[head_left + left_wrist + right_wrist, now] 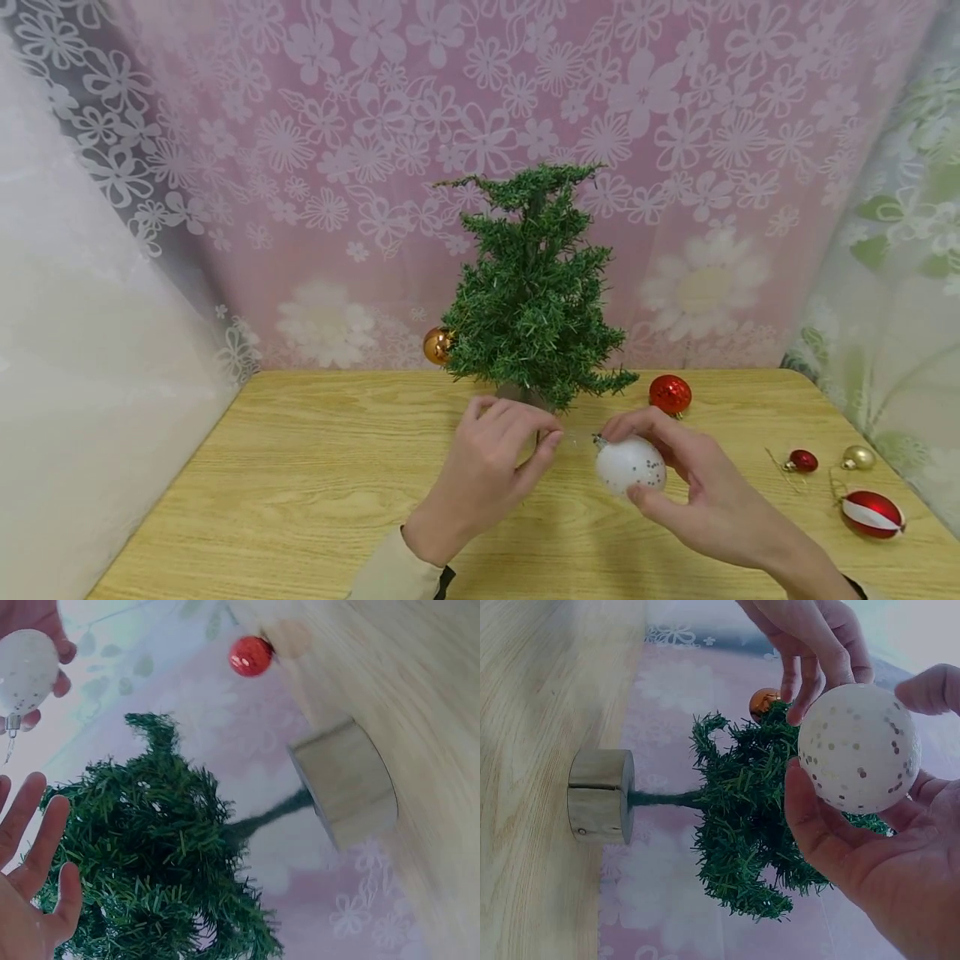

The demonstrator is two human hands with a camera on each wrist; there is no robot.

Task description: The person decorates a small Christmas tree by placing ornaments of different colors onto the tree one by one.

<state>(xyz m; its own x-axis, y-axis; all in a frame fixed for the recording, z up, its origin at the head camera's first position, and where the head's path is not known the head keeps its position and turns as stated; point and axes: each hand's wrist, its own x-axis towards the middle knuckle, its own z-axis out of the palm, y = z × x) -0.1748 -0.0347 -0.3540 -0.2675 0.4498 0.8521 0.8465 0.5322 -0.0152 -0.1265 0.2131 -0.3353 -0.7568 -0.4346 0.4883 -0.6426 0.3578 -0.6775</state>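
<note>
My right hand (693, 471) grips a white ball ornament (632, 467) speckled with small glitter dots, its fingers and thumb on opposite sides. The ball's silver cap (13, 724) points toward my left hand (498, 450), and a thin clear thread (572, 438) runs from it. Thumb and index finger of my left hand meet at the thread's end in the head view. The other left fingers (46, 825) are spread in the left wrist view, where the thumb is out of frame. Both hands are in front of a small green artificial tree (536, 308).
A gold ball (438, 345) hangs at the tree's left side. The tree stands on a round wooden base (600, 796). To the right on the wooden table (315, 467) lie a red ball (670, 394), a small dark red ball (802, 461), a small gold ball (858, 457) and a red-and-white oval ornament (872, 513).
</note>
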